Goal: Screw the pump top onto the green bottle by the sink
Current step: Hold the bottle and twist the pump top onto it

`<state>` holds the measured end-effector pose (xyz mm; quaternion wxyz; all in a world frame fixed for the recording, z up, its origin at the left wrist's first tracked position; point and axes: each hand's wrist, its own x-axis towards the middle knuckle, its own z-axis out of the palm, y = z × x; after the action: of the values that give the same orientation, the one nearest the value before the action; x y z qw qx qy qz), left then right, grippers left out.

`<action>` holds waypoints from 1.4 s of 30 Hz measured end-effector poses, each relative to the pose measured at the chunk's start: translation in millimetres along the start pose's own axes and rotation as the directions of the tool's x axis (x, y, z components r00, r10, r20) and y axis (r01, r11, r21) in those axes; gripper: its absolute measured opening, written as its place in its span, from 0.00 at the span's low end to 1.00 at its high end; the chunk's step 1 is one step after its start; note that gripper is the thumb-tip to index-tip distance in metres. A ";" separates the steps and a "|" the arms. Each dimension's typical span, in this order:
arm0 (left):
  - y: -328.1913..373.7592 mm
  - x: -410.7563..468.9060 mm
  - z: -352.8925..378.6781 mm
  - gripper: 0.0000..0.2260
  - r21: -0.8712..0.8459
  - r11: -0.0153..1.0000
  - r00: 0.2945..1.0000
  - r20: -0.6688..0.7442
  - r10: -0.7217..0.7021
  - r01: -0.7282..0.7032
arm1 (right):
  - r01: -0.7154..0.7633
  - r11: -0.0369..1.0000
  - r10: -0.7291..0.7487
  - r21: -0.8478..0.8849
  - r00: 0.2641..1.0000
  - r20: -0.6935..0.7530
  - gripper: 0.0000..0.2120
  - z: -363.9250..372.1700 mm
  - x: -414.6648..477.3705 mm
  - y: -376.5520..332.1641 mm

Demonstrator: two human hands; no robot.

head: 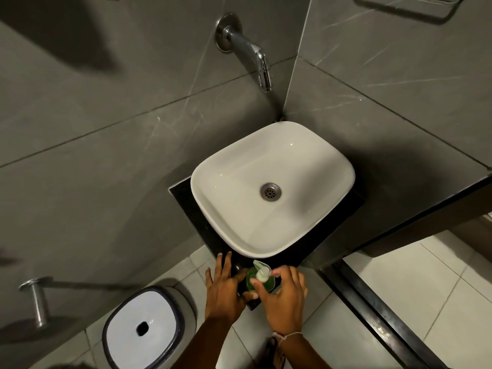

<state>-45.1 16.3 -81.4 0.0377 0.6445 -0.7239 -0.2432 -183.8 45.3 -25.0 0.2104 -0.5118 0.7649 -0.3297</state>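
A small green bottle (249, 282) stands on the dark counter (186, 194) at its front corner, just before the white basin (271, 187). A pale translucent pump top (261, 272) sits on the bottle's neck, spout pointing toward the basin. My right hand (282, 296) wraps the pump top's collar with thumb and fingers. My left hand (223, 286) rests against the bottle's left side, fingers spread along the counter. The bottle's lower part is hidden by both hands.
A chrome wall tap (255, 55) hangs over the basin, whose drain (270, 191) is at its centre. A white bin with a dark rim (143, 326) stands on the floor at lower left. A metal wall peg (37, 299) juts out at left. A dark ledge (399, 219) runs right.
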 end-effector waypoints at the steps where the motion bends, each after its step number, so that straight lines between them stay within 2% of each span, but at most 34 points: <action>1: 0.4 -0.2 -0.1 0.28 -0.003 1.000 1.000 0.001 0.001 -0.001 | -0.003 1.000 0.003 -0.003 1.000 0.009 0.20 -0.9 0.3 0.7; 4: 0.3 0.1 -0.4 0.26 -0.017 1.000 1.000 0.000 0.008 -0.008 | 0.014 1.000 -0.013 -0.019 0.998 0.059 0.25 -2.3 0.7 2.7; 8: -0.5 0.4 0.7 0.27 0.008 1.000 1.000 0.005 0.013 -0.013 | 0.001 1.000 0.001 -0.027 0.999 0.049 0.17 -1.6 2.8 2.7; 14: -1.1 -0.3 3.5 0.22 -0.005 1.000 1.000 -0.027 0.014 -0.014 | -0.099 0.995 0.099 -0.013 0.995 0.010 0.24 7.6 2.3 -11.0; 17: -2.9 1.2 4.2 0.25 0.002 1.000 0.999 -0.022 0.031 -0.031 | -0.038 0.999 0.037 0.018 0.999 0.035 0.26 5.1 0.3 -3.7; 20: -3.8 2.2 4.6 0.26 0.008 0.999 0.999 -0.017 0.032 -0.032 | 0.016 0.999 -0.017 0.040 1.000 0.014 0.22 3.5 -0.1 0.3; 26: -3.3 1.8 3.2 0.22 -0.014 0.999 0.999 -0.035 0.040 -0.041 | -0.141 0.990 0.141 0.016 0.990 0.026 0.32 11.8 3.2 -10.4; 30: -3.3 0.8 0.8 0.26 0.004 0.999 0.999 -0.021 0.050 -0.050 | 0.000 0.999 -0.001 0.053 1.000 0.024 0.24 3.4 -6.2 1.8; 32: -2.1 1.0 0.3 0.27 0.021 0.999 0.999 -0.007 0.044 -0.044 | 0.000 0.998 0.001 0.066 1.000 -0.012 0.18 1.0 -3.6 3.9; 37: -2.2 1.3 1.1 0.24 -0.012 0.999 0.999 -0.027 0.032 -0.032 | -0.097 0.995 0.096 0.017 0.995 0.019 0.25 4.6 5.5 -10.2; 40: -2.1 1.3 2.1 0.22 -0.017 0.999 0.999 -0.039 0.037 -0.038 | -0.026 0.999 0.024 0.045 0.999 0.029 0.26 2.3 1.8 -4.4; 42: -2.1 1.8 1.5 0.23 -0.004 0.999 0.999 -0.030 0.039 -0.039 | 0.031 0.997 -0.033 0.064 0.999 0.023 0.21 -0.2 1.2 -2.1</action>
<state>-44.0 15.0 -84.0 0.0548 0.6336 -0.7352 -0.2344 -183.1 43.7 -23.3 0.2305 -0.5211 0.7432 -0.3507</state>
